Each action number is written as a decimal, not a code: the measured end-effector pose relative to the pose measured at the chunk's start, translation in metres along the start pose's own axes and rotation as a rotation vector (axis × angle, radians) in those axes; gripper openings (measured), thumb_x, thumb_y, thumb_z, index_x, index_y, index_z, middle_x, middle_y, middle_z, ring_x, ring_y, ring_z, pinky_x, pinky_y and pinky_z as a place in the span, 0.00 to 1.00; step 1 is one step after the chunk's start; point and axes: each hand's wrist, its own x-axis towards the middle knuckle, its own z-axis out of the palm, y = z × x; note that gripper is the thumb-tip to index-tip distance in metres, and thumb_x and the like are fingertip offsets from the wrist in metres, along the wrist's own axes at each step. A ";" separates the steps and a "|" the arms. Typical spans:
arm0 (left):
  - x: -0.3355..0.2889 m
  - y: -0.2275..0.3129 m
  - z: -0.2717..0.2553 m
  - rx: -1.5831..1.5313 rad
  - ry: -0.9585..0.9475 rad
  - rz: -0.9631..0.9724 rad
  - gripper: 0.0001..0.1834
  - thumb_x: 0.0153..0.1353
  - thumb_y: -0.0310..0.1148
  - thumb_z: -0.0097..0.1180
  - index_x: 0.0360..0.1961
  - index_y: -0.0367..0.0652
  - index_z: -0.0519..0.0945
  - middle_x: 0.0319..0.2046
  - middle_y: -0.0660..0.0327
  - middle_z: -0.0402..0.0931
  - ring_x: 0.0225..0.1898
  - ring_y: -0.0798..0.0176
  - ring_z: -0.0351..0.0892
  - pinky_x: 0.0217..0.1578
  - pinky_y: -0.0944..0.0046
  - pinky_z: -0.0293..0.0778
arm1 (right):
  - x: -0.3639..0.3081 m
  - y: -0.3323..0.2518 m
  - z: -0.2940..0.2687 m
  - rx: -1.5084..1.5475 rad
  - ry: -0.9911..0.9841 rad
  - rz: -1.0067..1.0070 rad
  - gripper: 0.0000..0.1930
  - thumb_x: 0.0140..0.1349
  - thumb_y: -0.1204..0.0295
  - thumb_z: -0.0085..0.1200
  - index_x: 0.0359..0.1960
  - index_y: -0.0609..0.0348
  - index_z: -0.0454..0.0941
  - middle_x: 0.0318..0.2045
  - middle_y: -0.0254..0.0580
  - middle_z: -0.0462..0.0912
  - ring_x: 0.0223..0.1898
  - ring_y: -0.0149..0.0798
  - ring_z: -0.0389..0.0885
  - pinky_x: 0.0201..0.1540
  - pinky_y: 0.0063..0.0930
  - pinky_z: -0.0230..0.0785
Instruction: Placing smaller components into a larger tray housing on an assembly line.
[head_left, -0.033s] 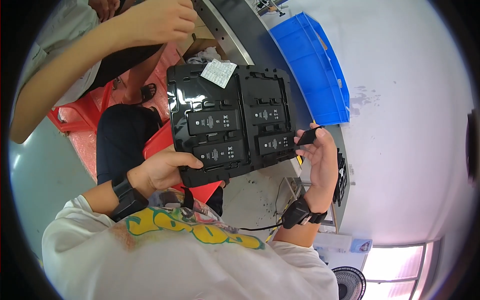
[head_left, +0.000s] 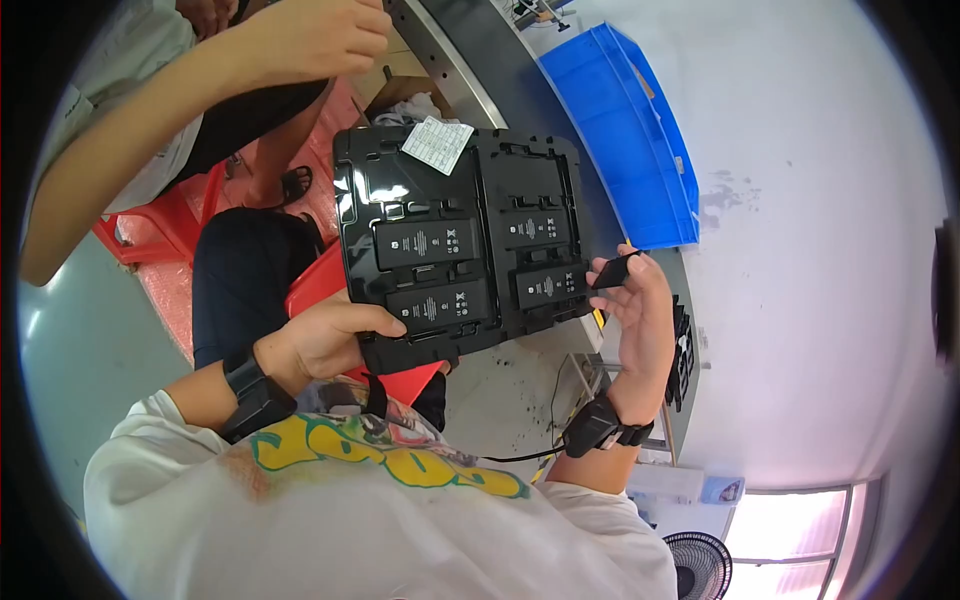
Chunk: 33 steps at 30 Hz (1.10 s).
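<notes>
A glossy black plastic tray is held tilted in front of me. My left hand grips its near left corner, thumb on top and the other fingers hidden underneath. Several flat black batteries with pale print sit in its recesses, among them a lower-left battery beside my thumb and a lower-right battery. Just off the tray's right edge, my right hand pinches a small flat black piece between thumb and fingers. A white printed sheet lies on the tray's far part.
A co-worker's arm reaches in from the upper left, near a red stool. The blue bin stands on the bench beyond the tray, against the wall. More black trays lie to the right of my right wrist.
</notes>
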 end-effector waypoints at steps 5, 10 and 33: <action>0.000 0.001 0.002 -0.006 0.008 0.003 0.28 0.52 0.19 0.48 0.58 0.29 0.65 0.52 0.45 0.72 0.51 0.46 0.75 0.58 0.53 0.67 | 0.002 0.000 0.001 -0.094 -0.023 -0.005 0.29 0.56 0.57 0.54 0.53 0.67 0.67 0.41 0.48 0.78 0.41 0.37 0.79 0.39 0.25 0.69; 0.000 -0.003 -0.004 -0.020 0.076 0.016 0.28 0.52 0.19 0.48 0.58 0.30 0.65 0.52 0.46 0.72 0.52 0.49 0.75 0.59 0.54 0.65 | 0.008 0.001 -0.005 0.056 -0.071 0.062 0.29 0.55 0.58 0.55 0.53 0.67 0.67 0.40 0.47 0.78 0.42 0.37 0.78 0.40 0.26 0.69; -0.004 -0.003 -0.009 -0.031 0.109 -0.095 0.30 0.49 0.16 0.48 0.58 0.31 0.66 0.54 0.47 0.70 0.55 0.51 0.73 0.58 0.53 0.67 | 0.026 0.002 0.023 -0.583 0.081 -0.309 0.22 0.57 0.62 0.58 0.49 0.63 0.75 0.46 0.56 0.78 0.49 0.48 0.77 0.54 0.36 0.65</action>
